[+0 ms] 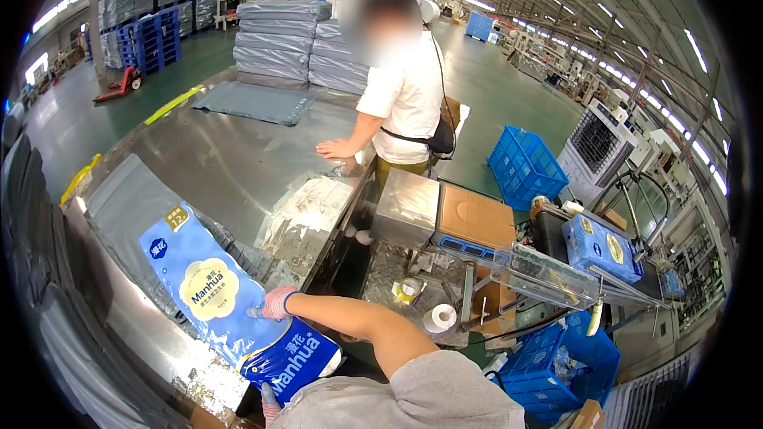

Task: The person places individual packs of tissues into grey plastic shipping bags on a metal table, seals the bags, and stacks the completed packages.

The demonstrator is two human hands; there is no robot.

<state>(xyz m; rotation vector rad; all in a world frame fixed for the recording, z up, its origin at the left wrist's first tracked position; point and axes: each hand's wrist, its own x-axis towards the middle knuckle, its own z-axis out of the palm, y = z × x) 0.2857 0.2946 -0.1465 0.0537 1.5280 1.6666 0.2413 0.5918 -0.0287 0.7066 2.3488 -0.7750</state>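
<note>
The big steel table (pixel 230 163) is shiny and smooth, so the blue pack of tissue rolls (pixel 230 302) could slide on it. The pack lies slanted near the table's close edge, with its dark blue end poking past the corner, so it could tip off if it gets a push the wrong way. It rests partly on a flat grey bag (pixel 127 202), which could bunch up or slip under it. A co-worker (pixel 405 87) stands at the far side with a hand flat on the table, well apart from the pack, so no bump looks likely there. The right hand (pixel 276 303), in a pink and white glove, sits on the pack's right edge about halfway along, with the fingers curled onto the plastic; I think it is gripping only the wrap, which might stretch or tear. The left hand (pixel 270 402) barely peeks out below the pack's near end, and I cannot tell if it is open or closed.
</note>
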